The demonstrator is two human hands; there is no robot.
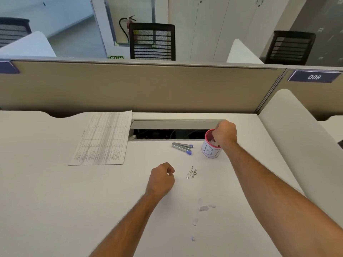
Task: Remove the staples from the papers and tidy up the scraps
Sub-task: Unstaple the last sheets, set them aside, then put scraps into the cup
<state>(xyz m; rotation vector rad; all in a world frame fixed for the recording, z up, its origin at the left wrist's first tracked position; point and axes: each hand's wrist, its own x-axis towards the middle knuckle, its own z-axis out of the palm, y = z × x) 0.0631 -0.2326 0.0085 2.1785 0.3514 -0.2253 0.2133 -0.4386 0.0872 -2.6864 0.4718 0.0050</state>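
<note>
The right hand (225,135) hangs over the mouth of a small red-rimmed cup (211,147) at about two o'clock on the white counter (55,191), its fingers curled downward into the opening; whether they pinch anything I cannot tell, since the knuckles hide the tips; white paper bits show inside the cup just beside the fingers. The left hand (161,178) rests near the counter's middle, fingers loosely curled with the thumb near the forefinger, and nothing visible between them. Just to its three o'clock lies a little heap of pulled staples (191,174), apart from the hand. A staple remover (182,147) with blue tips lies on its side at one o'clock from the left hand, just beside the cup and not touching it. Paper scraps (203,207) are strewn at five o'clock, trailing toward the near edge; the papers (104,140), a printed table sheet on top, lie flat at eleven o'clock, their far corner over the edge of an open cable tray (167,134) in the counter.
</note>
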